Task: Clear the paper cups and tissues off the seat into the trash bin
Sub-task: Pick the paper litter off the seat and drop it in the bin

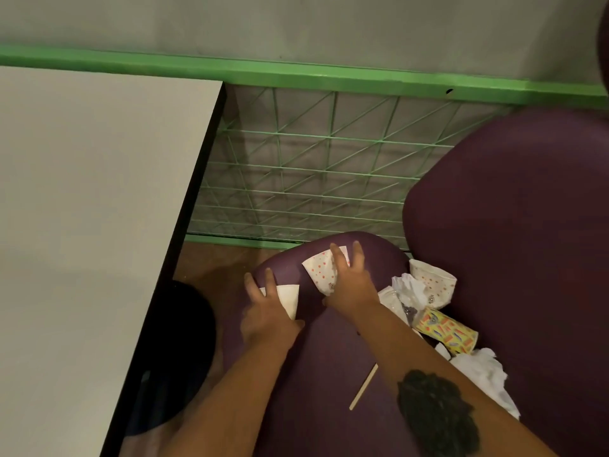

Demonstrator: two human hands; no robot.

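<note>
On the purple seat (329, 357), the left hand (268, 316) rests on a white cup (290, 298). The right hand (351, 285) covers a dotted cup (318, 270). More cups, tissues (481, 371) and a stick (363, 387) lie nearby.

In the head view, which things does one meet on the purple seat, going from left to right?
Left hand on a plain white cup → right hand on a dotted cup → wooden stick → crumpled tissue → second dotted cup.
</note>
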